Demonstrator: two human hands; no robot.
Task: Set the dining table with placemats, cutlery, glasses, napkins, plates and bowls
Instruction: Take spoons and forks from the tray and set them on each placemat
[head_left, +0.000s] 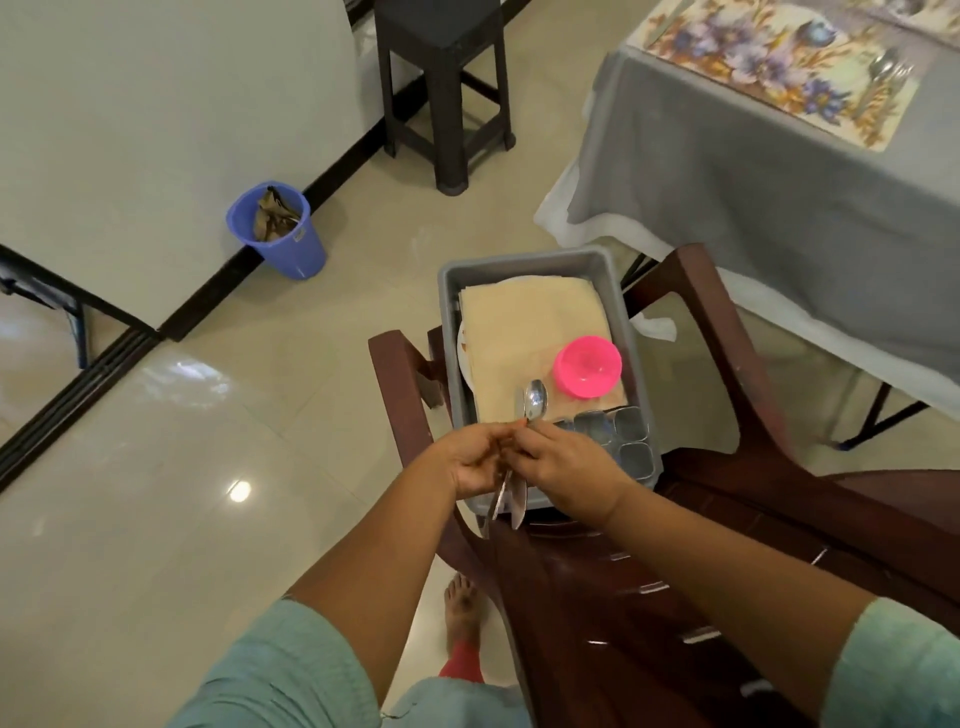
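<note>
A grey tub (447, 312) sits on a dark red chair (727, 332). In it lie cream placemats (530, 332) over a white plate (462, 358), a pink bowl (587, 366) and several steel glasses (631, 426). Over the tub's near end, my left hand (470, 460) and my right hand (563, 465) together grip a bundle of cutlery (511, 499); a spoon's bowl (535, 400) sticks up above my fingers and the handles hang below. On the dining table (727, 171) at the upper right lies a floral placemat (769, 57) with cutlery (883, 70) on it.
A blue bin (278, 231) stands against the wall at the left. A dark stool (441, 78) stands at the top centre. The table's grey cloth hangs down toward the chair. Tiled floor spreads to the left, and my bare foot (461, 608) shows beside the chair.
</note>
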